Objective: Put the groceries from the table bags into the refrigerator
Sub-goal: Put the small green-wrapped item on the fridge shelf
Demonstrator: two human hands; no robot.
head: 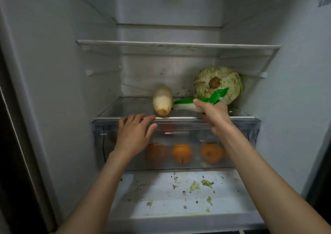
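The glass shelf above the clear drawer carries a pale lotus root at its front and a cabbage, stem end forward, at the right rear. A green-and-white packet lies between them.

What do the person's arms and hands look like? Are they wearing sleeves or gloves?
Both arms are bare all the way up to the picture's edge, with no sleeves showing. The left hand and right hand wear no gloves. No watch or bracelet shows on either wrist, and no rings are visible on the fingers.
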